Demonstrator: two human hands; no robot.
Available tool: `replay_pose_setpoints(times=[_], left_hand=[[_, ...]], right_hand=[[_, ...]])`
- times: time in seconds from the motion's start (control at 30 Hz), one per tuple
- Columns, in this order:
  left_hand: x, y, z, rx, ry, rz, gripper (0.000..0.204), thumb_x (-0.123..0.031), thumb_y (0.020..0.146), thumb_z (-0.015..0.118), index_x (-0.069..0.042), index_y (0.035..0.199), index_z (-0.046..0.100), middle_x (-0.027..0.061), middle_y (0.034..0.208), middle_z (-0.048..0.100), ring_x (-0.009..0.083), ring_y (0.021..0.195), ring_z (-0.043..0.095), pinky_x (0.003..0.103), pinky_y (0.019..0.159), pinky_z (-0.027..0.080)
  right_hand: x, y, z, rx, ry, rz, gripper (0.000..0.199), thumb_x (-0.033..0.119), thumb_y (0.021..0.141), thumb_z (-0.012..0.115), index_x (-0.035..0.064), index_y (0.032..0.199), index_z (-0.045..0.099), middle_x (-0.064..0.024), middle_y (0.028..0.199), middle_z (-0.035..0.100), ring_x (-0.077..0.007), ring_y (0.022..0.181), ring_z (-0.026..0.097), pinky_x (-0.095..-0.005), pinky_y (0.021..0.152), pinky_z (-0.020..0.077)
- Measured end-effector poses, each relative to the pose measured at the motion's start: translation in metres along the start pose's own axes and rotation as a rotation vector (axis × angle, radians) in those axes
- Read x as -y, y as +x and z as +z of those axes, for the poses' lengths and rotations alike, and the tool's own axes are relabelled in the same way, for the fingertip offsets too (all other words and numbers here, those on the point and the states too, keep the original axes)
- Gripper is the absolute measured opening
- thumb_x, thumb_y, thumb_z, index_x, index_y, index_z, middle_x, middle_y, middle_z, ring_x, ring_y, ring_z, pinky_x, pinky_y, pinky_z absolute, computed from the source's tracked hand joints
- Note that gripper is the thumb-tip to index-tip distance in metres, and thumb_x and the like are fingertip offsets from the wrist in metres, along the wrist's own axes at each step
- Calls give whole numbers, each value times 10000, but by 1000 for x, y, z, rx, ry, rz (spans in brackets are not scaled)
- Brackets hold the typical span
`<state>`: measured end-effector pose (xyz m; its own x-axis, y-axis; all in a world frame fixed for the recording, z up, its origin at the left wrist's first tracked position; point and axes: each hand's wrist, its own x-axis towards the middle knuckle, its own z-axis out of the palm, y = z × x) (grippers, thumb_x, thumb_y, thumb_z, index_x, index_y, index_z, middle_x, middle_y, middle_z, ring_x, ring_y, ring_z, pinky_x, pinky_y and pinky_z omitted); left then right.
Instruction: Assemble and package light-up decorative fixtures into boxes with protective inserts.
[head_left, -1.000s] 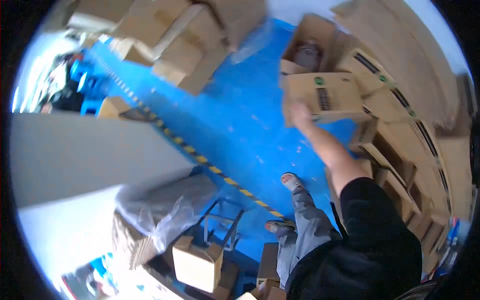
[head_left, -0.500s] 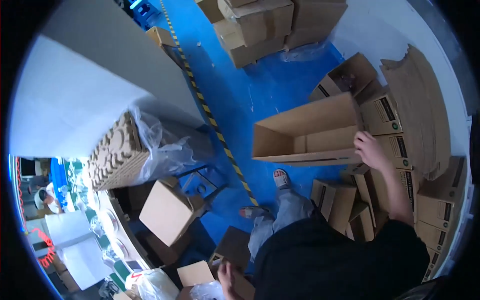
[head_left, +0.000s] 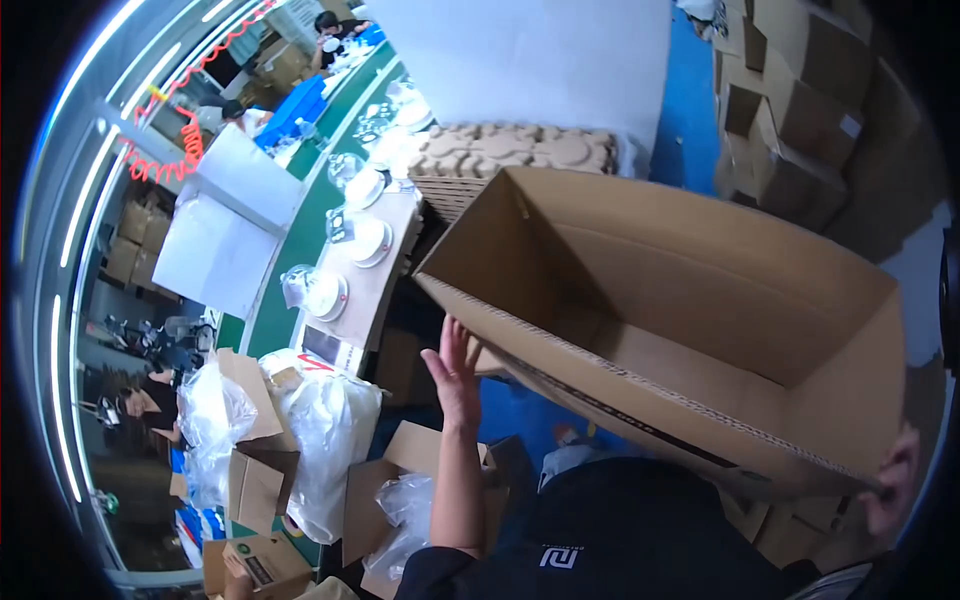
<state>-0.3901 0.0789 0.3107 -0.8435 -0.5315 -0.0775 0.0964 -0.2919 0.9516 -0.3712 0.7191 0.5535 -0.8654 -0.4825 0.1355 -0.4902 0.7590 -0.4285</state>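
Note:
A large open-topped cardboard box (head_left: 640, 400) is held up in front of me, its bare inside facing up. At the box's right end, my right hand (head_left: 893, 480) grips the cardboard. My left hand (head_left: 455, 375) is raised at the box's near left side, fingers stretched out and thumb apart. Its fingertips meet or nearly meet the cardboard; I cannot tell which. Below that hand, an open carton (head_left: 365, 500) holds crumpled clear plastic (head_left: 405, 515).
On the left, a workbench (head_left: 385, 270) carries several white round appliances beside a green conveyor (head_left: 275, 290). Plastic-wrapped goods (head_left: 325, 440) stand nearer. Moulded pulp trays (head_left: 510, 150) are stacked beyond the box, and cartons (head_left: 800, 110) at the far right. Another person's hand (head_left: 238, 582) touches a small carton (head_left: 268, 562).
The large box has come up closer to me, with my right hand still on its end. My left hand has risen from beside the open carton to the box. My view has swung left toward the workbench.

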Motion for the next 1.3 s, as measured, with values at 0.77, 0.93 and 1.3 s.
replay_pose_setpoints(times=[0.77, 0.93, 1.3], left_hand=[[-76, 81, -189, -609, 376, 527, 668, -601, 1033, 359, -89, 1460, 404, 89, 1343, 531, 247, 1272, 468, 432, 1104, 335], [-143, 118, -133, -492, 950, 335, 310, -229, 1045, 466, -32, 1236, 610, 123, 1363, 546, 277, 1284, 483, 415, 1102, 358], [-134, 121, -123, -460, 1354, 268, 160, -101, 937, 559, -89, 972, 714, 59, 1088, 703, 214, 1086, 594, 365, 1027, 326]], right_hand=[[74, 432, 191, 739, 377, -530, 267, 219, 759, 858, 61, 926, 723, -94, 1151, 644, -228, 960, 668, -360, 756, 555], [61, 590, 223, 475, 705, -170, 64, 26, 893, 658, -11, 925, 699, -100, 821, 689, -117, 640, 638, -260, 591, 518], [51, 800, 495, 533, -254, -487, 518, 347, 819, 759, 56, 1169, 511, -239, 1059, 653, -407, 1025, 636, -454, 869, 505]])
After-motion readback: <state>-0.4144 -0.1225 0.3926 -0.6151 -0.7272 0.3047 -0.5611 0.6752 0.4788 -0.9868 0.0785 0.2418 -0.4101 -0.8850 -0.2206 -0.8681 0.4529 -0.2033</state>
